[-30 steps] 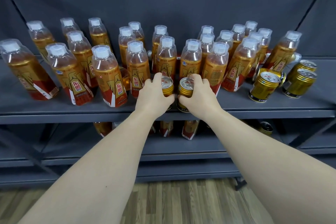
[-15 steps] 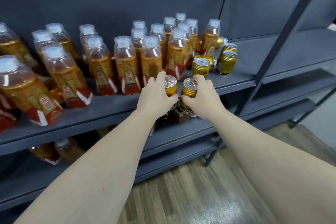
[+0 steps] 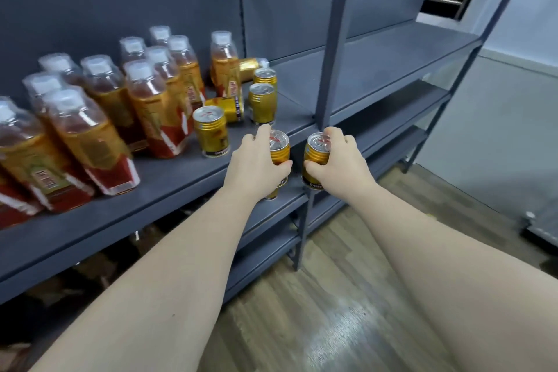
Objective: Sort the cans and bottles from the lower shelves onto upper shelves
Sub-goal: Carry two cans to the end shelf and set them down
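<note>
Left hand point(image 3: 256, 169): fingers and thumb curl round the left can point(image 3: 279, 148), thumb on the side facing the other can, fingertips over the top rim. Firm wrap, no gap seen.
Right hand point(image 3: 341, 163): the same wrap on the right can point(image 3: 315, 157), fingers over the rim, thumb low on the wall.

Both cans: long axis near upright, pull-tab tops up and tilted slightly toward the camera. They are side by side, close but apart. Both are at the front edge of the shelf point(image 3: 181, 190). Cannot tell whether the left can's base touches the edge. The right can overlaps the post point(image 3: 332, 54) that splits the two bays.

Just behind the left hand: one can point(image 3: 210, 134) upright near the shelf front, two more point(image 3: 262, 103) upright in a line toward the back, and a fourth point(image 3: 226, 107) on its side between them.

Further left: bottles point(image 3: 154, 106), white caps up, in rows that fill the rest of the shelf; the nearest are blurred.

Right of the post: the next bay's shelf point(image 3: 377, 69).

Below: lower shelves, contents too dark to read, and wood floor point(image 3: 302, 311).
</note>
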